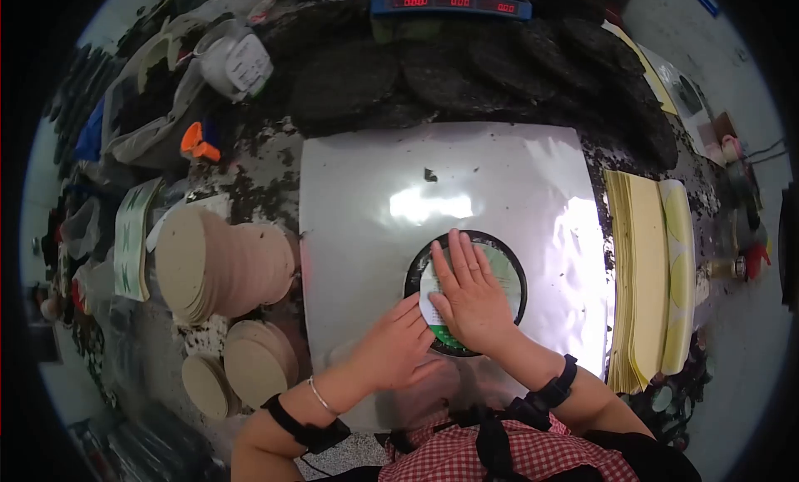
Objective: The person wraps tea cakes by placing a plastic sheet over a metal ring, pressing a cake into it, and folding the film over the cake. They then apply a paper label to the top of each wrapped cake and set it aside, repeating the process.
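On a shiny metal sheet [358, 191] lies a round black-rimmed disc [523, 274] with a pale and green label [454, 339] on its face. My right hand [473, 299] rests flat on the disc, its fingers stretched toward the upper rim. At the lower left edge of the disc is my left hand [395, 345], its fingertips touching the rim and the label's edge, the thumb apart from the fingers. Whether the left fingers pinch the label edge is hard to tell.
Stacks of round cardboard discs [191, 261] stand at the left. Yellow paper sheets [632, 274] lie at the right. Dark round slabs [449, 74] line the back, below a digital scale [454, 6]. An orange object [200, 142] sits at the upper left.
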